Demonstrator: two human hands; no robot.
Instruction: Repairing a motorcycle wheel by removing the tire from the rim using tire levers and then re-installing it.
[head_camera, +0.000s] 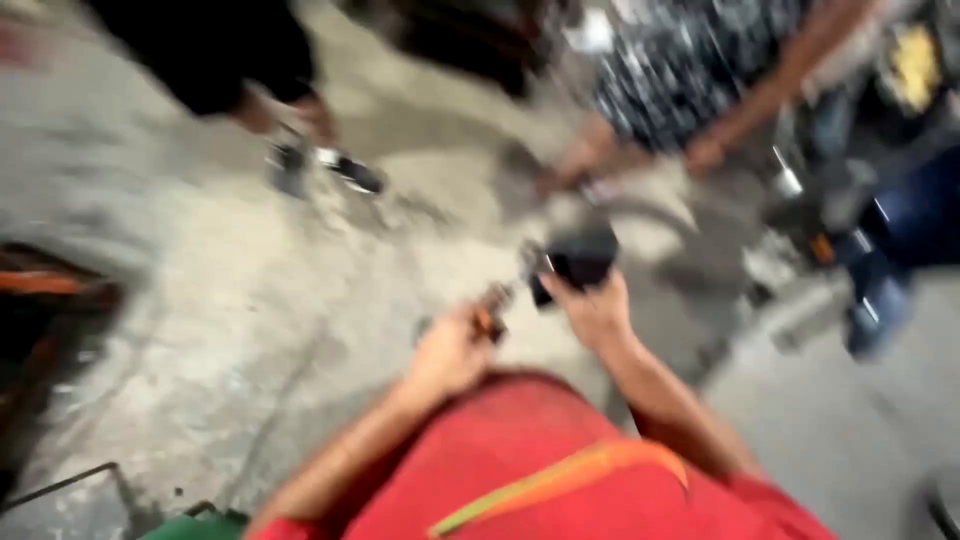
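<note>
The view is heavily blurred. My left hand (450, 350) is closed around a small orange and dark tool (492, 312) in front of my red shirt. A little to its right, my right hand (595, 305) grips a black boxy part (580, 258) held up above the concrete floor (250, 290). The two hands are close together, almost touching. What the black part is cannot be made out.
Other people stand around: legs in dark clothing with sandals (320, 165) at the upper left, a person in a patterned shirt (680, 70) reaching down at the upper right. A motorbike (860, 230) stands at the right. Dark and orange objects (45, 290) lie at the left edge.
</note>
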